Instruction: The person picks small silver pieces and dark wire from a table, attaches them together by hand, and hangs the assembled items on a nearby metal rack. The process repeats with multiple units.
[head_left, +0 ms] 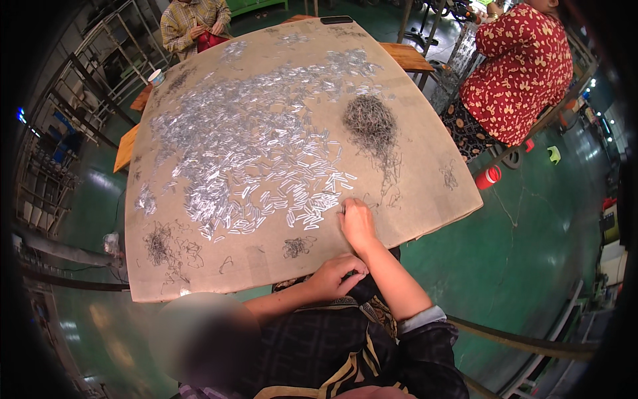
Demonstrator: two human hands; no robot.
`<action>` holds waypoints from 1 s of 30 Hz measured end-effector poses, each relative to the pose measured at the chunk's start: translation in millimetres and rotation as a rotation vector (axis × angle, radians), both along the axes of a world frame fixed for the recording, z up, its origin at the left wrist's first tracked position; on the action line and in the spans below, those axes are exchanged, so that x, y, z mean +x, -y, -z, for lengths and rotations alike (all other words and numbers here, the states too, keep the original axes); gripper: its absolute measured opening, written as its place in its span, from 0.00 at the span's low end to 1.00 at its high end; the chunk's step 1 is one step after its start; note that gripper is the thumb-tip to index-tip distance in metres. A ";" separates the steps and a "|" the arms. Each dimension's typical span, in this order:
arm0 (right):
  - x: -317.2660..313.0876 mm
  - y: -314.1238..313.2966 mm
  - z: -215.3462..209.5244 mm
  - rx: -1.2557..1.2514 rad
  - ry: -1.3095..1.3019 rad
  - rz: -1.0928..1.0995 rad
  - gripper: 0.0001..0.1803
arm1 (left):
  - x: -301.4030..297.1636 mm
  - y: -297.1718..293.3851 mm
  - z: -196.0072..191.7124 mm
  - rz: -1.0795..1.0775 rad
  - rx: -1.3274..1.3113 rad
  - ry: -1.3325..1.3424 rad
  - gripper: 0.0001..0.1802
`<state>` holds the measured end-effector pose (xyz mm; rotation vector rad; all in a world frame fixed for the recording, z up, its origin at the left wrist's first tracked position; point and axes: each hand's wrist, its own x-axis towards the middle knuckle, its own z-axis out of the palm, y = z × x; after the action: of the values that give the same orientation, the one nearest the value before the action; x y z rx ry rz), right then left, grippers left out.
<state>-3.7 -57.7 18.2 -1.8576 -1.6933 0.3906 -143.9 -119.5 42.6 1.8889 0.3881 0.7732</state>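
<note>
The small silver metal pieces (266,166) lie scattered in a broad, shining drift over the left and middle of the brown board (425,193), thickest toward the far left and thinning to loose single pieces at the near edge of the drift. My right hand (357,223) rests on the board right at that near edge, fingers curled down with the tips drawn together on or just beside a piece; whether one is actually pinched between them I cannot tell, it is too small. My left hand (337,274) sits nearer to me, off the near edge of the board over my lap, fingers closed together as if around something small, though what it holds is hidden. To do this pick well, I judge I should work the loose outliers first, taking one piece at a time with thumb and forefinger so that neighbours are not dragged along, and keep the wrist low so the pieces do not skid on the board. Far and to the right of my hand is a dark heap of thin wire (370,123), with stray wires trailing toward me, and smaller wire tangles (159,245) lie near the left corner; I would keep clear of these, since they could snag. Beyond the far side sit a person in a plaid shirt (193,16) and, to the right, a person in a red patterned top (522,66).
</note>
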 end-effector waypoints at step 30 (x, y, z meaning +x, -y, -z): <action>46.0 130.9 -43.0 -0.034 -0.968 0.158 0.06 | 14.5 -3.9 -2.9 -0.034 0.020 -0.004 0.07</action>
<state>42.3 -188.7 61.2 -1.4182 -0.8710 1.0435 -129.4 -115.7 45.5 1.9069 0.4178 0.7989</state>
